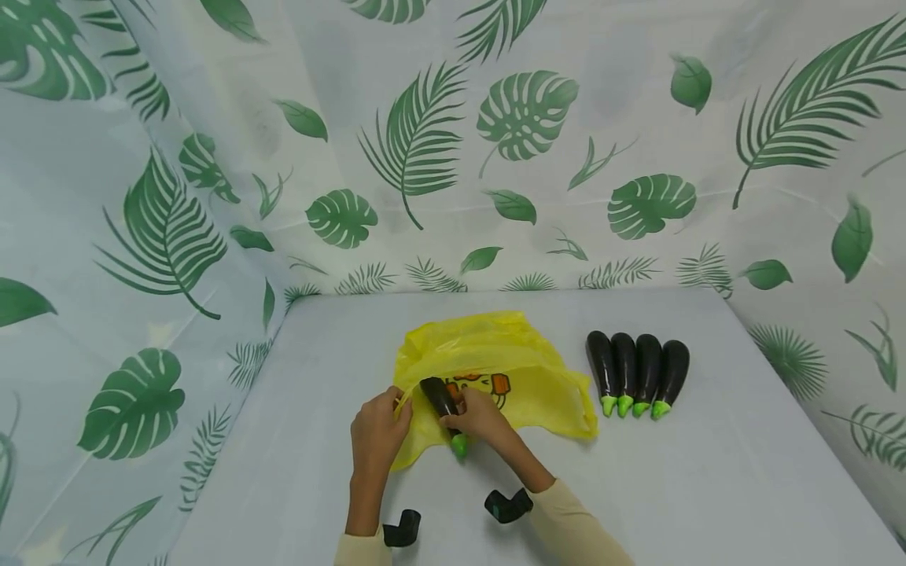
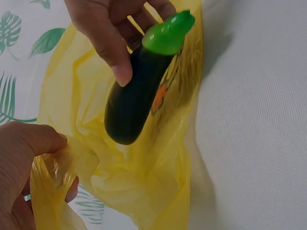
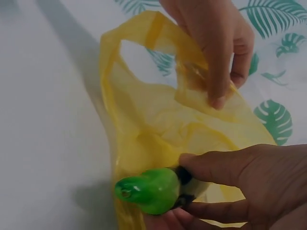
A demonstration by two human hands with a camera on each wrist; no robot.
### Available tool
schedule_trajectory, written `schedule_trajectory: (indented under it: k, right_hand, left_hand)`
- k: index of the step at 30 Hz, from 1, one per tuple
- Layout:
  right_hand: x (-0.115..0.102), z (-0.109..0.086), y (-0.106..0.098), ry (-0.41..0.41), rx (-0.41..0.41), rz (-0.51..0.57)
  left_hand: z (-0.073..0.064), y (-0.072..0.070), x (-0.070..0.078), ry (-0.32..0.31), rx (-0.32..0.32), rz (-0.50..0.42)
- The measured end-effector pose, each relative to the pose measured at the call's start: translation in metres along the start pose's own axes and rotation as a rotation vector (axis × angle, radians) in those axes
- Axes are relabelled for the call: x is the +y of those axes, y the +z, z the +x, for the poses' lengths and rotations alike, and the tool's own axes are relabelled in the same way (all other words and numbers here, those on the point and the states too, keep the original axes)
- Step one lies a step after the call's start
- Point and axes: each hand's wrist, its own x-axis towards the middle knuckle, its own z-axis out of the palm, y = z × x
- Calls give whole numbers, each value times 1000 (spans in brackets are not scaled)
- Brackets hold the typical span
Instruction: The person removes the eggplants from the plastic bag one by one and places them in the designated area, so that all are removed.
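Note:
A yellow plastic bag (image 1: 524, 409) with a printed cartoon lies on the table, its mouth toward the person. My left hand (image 1: 378, 428) pinches the bag's edge near a handle loop (image 3: 110, 62) at the left side. Between the thumb and fingers of my right hand (image 1: 479, 413) is a dark eggplant (image 2: 134, 96) with a bright green stem cap (image 2: 168, 36). Its rounded dark end points into the bag's mouth, while the green end faces back toward the person. In the right wrist view, the right fingers cover much of the eggplant's dark body.
Several more eggplants (image 1: 637, 373) lie side by side on the white table (image 1: 708, 487), right of the bag, green ends toward the person. A leaf-printed curtain (image 1: 425, 259) rises behind the table and on both sides. Black wrist devices (image 1: 508, 505) sit at both cuffs.

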Motion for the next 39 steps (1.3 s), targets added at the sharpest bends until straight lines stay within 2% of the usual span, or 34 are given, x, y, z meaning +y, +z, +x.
schedule_trajectory:
  k: [4,14,17,24,34,39]
  right_hand:
    - [-1,-4,-6,9,-53,-15]
    - [2,-23,-25,-4,-126,-85]
    - [6,-28,-35,-15,-164,-74]
    - [8,-39,-59,23,-227,10]
    - [11,-46,-82,-27,-296,38]
    - [14,-49,-93,-85,-355,86]
  left_hand:
    - [0,-1,0,0,-3,-3]
    - [0,-1,0,7,-13,5]
    - [0,-1,-1,9,-3,2]
    - [1,0,-1,8,2,-4]
    - [0,1,-1,-6,-15,0]
    - [1,1,-1,-8,-18,-7]
